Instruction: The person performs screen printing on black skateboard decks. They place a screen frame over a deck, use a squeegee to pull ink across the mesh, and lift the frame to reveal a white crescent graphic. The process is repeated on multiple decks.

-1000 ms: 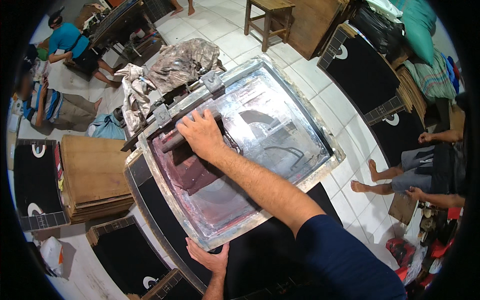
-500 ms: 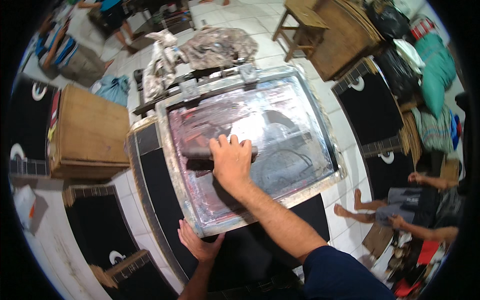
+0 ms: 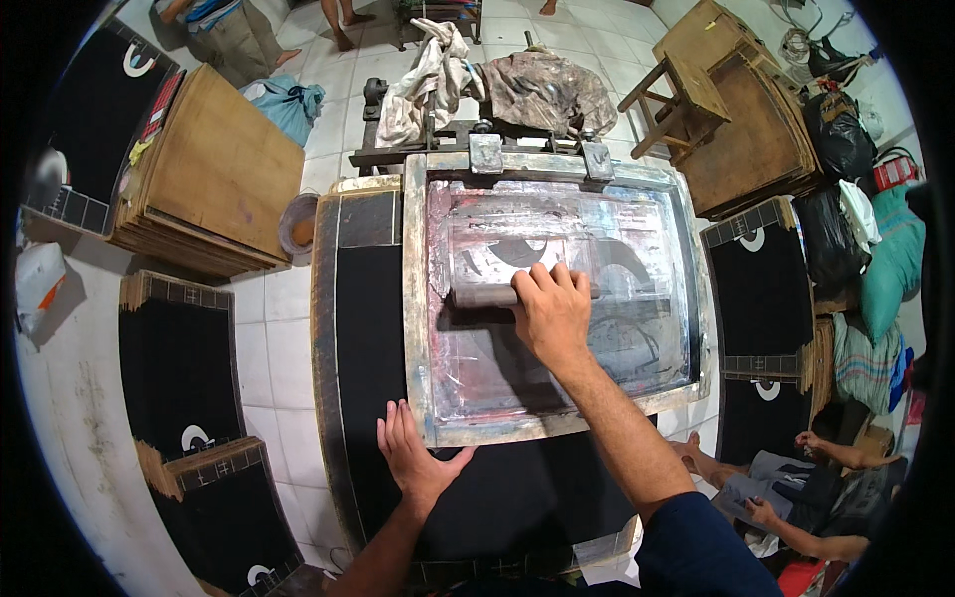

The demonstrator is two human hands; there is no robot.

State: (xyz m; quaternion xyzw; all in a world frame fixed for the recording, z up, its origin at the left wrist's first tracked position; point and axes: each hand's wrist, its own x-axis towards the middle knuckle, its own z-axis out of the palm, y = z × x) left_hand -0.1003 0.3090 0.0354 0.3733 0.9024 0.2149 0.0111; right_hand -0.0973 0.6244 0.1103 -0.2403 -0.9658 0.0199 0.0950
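Note:
My right hand [image 3: 553, 310] is closed over a dark, bar-shaped squeegee [image 3: 482, 296], which lies crosswise on the mesh of a screen printing frame [image 3: 416, 328]. The frame is worn and ink-stained, and dark and white curved shapes show through its mesh beyond the squeegee. At the frame's near left corner is my left hand [image 3: 416, 460], fingers along the side and thumb against the near edge. Beneath the frame lies a black sheet [image 3: 368, 368] on a board. Two metal clamps [image 3: 485, 153] hold the frame's far side.
Stained cloths [image 3: 547, 92] drape behind the clamps. Stacked boards [image 3: 219, 164] stand at left, near a small bucket [image 3: 298, 227]. Black printed sheets [image 3: 179, 368] lie on both sides. A wooden stool [image 3: 686, 99] stands far right; a seated person [image 3: 786, 488] is at lower right.
My view has turned, so the frame appears straighter and farther right. The squeegee sits slightly nearer to me on the mesh. My left hand stays at the corner.

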